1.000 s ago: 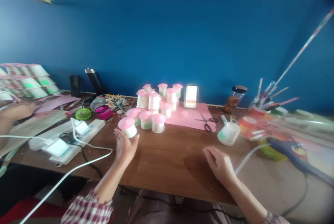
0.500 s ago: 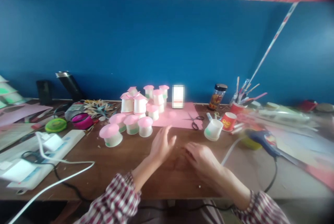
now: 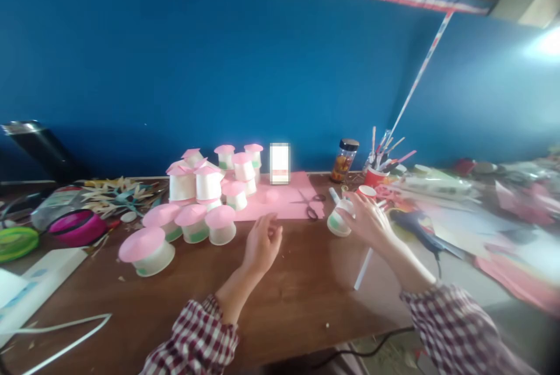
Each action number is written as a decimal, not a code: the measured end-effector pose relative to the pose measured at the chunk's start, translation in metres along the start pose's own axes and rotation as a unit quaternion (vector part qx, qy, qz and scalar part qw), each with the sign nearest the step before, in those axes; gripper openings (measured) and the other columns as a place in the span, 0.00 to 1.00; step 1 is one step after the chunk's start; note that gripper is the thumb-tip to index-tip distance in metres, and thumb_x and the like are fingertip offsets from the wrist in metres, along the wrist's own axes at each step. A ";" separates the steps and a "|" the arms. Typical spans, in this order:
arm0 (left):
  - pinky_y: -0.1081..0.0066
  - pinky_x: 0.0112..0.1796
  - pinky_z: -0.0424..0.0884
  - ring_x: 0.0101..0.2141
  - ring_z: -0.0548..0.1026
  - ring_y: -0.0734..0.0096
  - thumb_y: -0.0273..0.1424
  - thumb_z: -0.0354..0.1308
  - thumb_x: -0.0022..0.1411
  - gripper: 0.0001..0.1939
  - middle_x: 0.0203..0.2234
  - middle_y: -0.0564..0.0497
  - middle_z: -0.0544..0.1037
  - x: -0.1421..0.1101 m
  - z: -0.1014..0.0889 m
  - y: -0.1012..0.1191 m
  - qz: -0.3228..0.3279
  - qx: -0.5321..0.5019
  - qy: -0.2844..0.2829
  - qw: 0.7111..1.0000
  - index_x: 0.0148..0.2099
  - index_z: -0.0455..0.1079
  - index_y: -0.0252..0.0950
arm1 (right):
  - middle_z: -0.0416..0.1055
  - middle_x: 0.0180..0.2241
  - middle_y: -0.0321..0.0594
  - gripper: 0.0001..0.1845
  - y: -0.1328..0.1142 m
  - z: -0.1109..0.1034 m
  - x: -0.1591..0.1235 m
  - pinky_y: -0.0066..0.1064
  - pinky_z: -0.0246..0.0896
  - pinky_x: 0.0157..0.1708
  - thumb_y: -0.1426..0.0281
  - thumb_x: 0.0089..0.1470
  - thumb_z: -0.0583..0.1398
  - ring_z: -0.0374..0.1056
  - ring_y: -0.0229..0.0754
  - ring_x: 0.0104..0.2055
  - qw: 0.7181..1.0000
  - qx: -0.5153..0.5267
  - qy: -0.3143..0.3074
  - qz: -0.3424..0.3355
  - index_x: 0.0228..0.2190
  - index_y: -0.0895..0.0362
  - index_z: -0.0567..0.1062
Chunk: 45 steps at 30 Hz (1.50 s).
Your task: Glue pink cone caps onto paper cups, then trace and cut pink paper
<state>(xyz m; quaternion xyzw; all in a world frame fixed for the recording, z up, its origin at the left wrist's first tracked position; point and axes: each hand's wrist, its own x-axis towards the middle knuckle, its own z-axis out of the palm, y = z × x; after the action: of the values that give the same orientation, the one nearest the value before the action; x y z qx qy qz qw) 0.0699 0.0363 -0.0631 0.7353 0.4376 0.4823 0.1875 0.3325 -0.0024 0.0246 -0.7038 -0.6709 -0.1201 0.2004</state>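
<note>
White item (image 3: 280,163) at bk of pink sheet (image 3: 287,192): pixelated, can't read. Lidded jar (image 3: 342,167) w/ orange-brn contents (image 3: 340,172); red cup (image 3: 375,178) w/ sticks (image 3: 385,153). R hand (image 3: 370,220) at white cup (image 3: 338,224) on desk (image 3: 289,311), can't tell if grip's pinching it. L hand (image 3: 261,251) nr sheet, grip loosely spread.
</note>
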 end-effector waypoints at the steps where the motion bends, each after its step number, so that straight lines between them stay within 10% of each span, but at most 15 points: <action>1: 0.69 0.34 0.74 0.31 0.74 0.71 0.29 0.53 0.61 0.15 0.39 0.47 0.74 0.000 0.001 0.000 0.001 -0.004 -0.005 1.000 0.50 0.64 0.37 | 0.74 0.42 0.49 0.23 0.007 0.001 0.002 0.41 0.64 0.38 0.60 0.56 0.56 0.70 0.55 0.42 0.999 0.003 -0.027 0.019 0.51 0.57 0.68; 21: 0.67 0.38 0.73 0.34 0.74 0.69 0.28 0.53 0.61 0.07 0.34 0.48 0.76 -0.004 0.001 0.011 0.057 -0.007 -0.031 0.998 0.42 0.69 0.37 | 0.77 0.41 0.41 0.26 0.016 -0.018 -0.001 0.42 0.66 0.38 0.54 0.45 0.63 0.73 0.51 0.39 0.986 0.143 0.002 0.085 0.45 0.51 0.71; 34: 0.60 0.42 0.72 0.39 0.75 0.62 0.31 0.55 0.60 0.07 0.37 0.48 0.78 -0.001 0.034 0.053 0.096 -0.013 -0.091 0.991 0.41 0.70 0.39 | 0.76 0.43 0.44 0.29 0.011 -0.046 0.007 0.39 0.69 0.31 0.52 0.47 0.61 0.73 0.49 0.37 0.981 0.169 0.044 0.084 0.49 0.52 0.69; 45: 0.55 0.47 0.71 0.49 0.71 0.54 0.39 0.69 0.44 0.45 0.49 0.39 0.71 0.025 0.079 0.080 0.054 -0.120 -0.073 0.989 0.60 0.51 0.37 | 0.77 0.42 0.42 0.28 -0.004 -0.052 0.004 0.41 0.65 0.37 0.54 0.47 0.62 0.73 0.51 0.40 0.988 0.138 0.023 0.057 0.49 0.51 0.70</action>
<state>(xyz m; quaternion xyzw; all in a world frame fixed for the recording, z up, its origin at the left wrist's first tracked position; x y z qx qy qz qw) 0.1794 0.0245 -0.0306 0.7633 0.3218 0.4854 0.2796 0.3337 -0.0218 0.0734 -0.7038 -0.6347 -0.0307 0.3178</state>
